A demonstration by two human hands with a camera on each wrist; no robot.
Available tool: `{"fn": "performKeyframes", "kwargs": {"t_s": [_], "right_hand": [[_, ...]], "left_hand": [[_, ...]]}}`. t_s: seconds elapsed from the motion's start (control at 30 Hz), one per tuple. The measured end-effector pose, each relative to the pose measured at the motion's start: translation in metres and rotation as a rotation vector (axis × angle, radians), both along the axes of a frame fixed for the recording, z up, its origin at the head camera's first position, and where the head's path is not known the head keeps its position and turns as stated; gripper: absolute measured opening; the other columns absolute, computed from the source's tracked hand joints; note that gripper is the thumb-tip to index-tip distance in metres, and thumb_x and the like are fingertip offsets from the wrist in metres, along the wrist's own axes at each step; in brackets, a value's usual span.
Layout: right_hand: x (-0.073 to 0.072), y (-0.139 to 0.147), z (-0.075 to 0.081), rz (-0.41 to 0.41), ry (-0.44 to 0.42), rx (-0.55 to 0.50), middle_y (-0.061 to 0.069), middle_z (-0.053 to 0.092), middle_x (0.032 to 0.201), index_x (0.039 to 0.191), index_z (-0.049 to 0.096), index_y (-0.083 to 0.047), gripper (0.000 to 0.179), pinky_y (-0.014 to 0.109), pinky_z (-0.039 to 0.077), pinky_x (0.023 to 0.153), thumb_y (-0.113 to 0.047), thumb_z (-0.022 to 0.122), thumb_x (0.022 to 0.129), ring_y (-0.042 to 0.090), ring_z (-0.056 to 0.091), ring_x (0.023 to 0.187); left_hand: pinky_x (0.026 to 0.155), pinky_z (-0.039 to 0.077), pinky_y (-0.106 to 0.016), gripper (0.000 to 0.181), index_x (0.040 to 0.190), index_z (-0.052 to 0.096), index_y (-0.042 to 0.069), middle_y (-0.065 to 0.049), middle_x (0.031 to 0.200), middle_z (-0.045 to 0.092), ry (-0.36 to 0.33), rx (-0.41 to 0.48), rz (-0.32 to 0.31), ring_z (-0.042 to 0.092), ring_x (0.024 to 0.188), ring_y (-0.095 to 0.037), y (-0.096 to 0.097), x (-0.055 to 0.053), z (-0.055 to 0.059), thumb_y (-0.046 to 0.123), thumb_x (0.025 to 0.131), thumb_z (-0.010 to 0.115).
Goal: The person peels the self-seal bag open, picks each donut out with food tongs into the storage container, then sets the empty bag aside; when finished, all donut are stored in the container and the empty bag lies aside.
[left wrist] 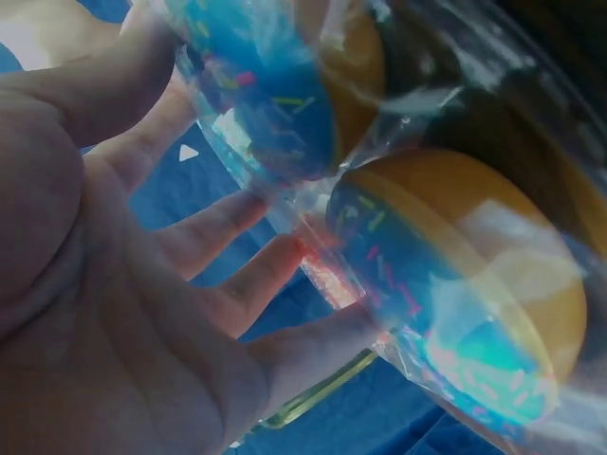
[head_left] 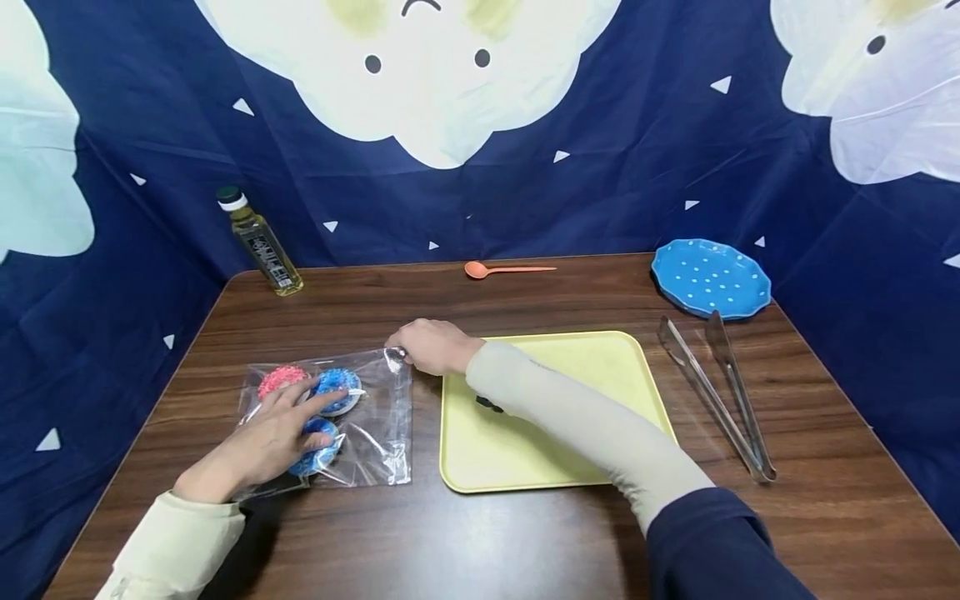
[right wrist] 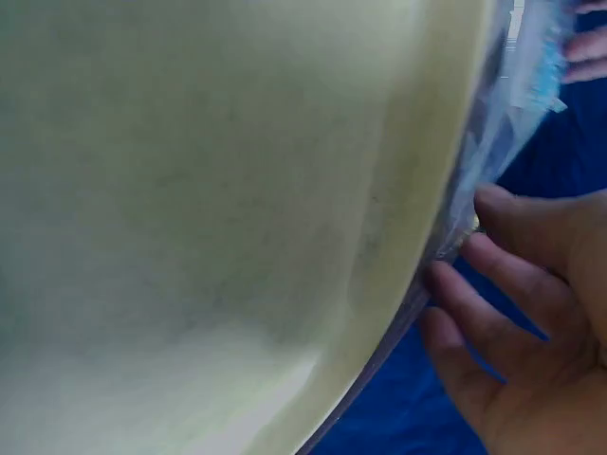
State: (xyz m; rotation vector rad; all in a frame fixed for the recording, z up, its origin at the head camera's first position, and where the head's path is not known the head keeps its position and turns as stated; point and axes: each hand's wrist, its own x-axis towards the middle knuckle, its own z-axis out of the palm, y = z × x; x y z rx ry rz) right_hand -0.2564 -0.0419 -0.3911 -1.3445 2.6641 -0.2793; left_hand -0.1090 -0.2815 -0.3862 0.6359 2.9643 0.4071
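Note:
A clear plastic bag (head_left: pixel 378 417) lies on the left part of the table. Inside are a pink donut (head_left: pixel 279 379) and two blue donuts (head_left: pixel 339 390) with sprinkles, which look like glossy blue icing on a tan base in the left wrist view. My left hand (head_left: pixel 262 437) rests over the bag and donuts with its fingers spread, partly covering them. At the bag's far right corner, my right hand (head_left: pixel 431 344) pinches the plastic between thumb and fingers. The right forearm crosses above a yellow tray (head_left: pixel 480 467), whose edge is close beside that hand in the right wrist view.
Metal tongs (head_left: pixel 720 400) lie to the right of the tray, below a blue dotted plate (head_left: pixel 708 279) at the back right corner. An orange spoon (head_left: pixel 510 270) lies along the back edge. At the back left stands an oil bottle (head_left: pixel 262 246). Blue cloth surrounds the table.

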Motion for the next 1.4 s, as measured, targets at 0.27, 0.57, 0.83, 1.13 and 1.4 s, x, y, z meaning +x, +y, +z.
{"fn": "performKeyframes", "kwargs": {"t_s": [0.27,0.57,0.83,1.13,1.4], "right_hand": [[-0.005,-0.014,-0.001,0.081,0.059,0.060,-0.005,0.070,0.118,0.119,0.073,-0.021,0.039,0.030,0.052,0.084,0.004,0.051,0.099,0.011,0.064,0.108],[-0.011,-0.012,-0.007,0.062,0.116,0.119,-0.012,0.068,0.115,0.109,0.073,-0.027,0.038,0.030,0.051,0.077,0.003,0.051,0.099,0.008,0.064,0.099],[-0.010,-0.008,-0.007,0.077,0.155,0.124,-0.007,0.054,0.083,0.078,0.051,-0.021,0.029,0.029,0.032,0.059,0.003,0.047,0.095,0.013,0.043,0.069],[-0.009,0.007,-0.004,0.038,0.138,0.137,-0.006,0.043,0.070,0.071,0.044,-0.021,0.031,0.029,0.029,0.054,0.005,0.052,0.085,0.012,0.039,0.062],[-0.008,0.007,-0.006,0.106,0.226,0.182,-0.011,0.062,0.093,0.084,0.060,-0.024,0.027,0.033,0.041,0.071,0.002,0.056,0.090,0.012,0.054,0.086]], "left_hand": [[0.096,0.029,-0.077,0.056,0.142,0.053,0.010,-0.036,0.145,0.036,-0.021,0.027,-0.002,0.032,0.129,-0.062,0.001,-0.002,-0.001,0.021,0.091,0.074],[0.095,0.030,-0.078,0.056,0.142,0.053,0.011,-0.035,0.146,0.036,-0.014,0.041,-0.002,0.032,0.128,-0.062,0.003,-0.003,-0.001,0.017,0.090,0.075],[0.097,0.029,-0.075,0.056,0.141,0.054,0.010,-0.034,0.146,0.036,0.007,0.037,0.001,0.032,0.130,-0.059,0.002,-0.002,-0.003,0.017,0.089,0.076],[0.097,0.030,-0.076,0.057,0.141,0.055,0.011,-0.033,0.145,0.038,-0.006,0.034,0.000,0.033,0.130,-0.058,0.002,-0.001,-0.003,0.020,0.089,0.077],[0.096,0.029,-0.076,0.057,0.141,0.055,0.012,-0.033,0.146,0.037,-0.009,0.042,0.007,0.033,0.130,-0.059,0.000,0.000,-0.004,0.021,0.089,0.076]]}}
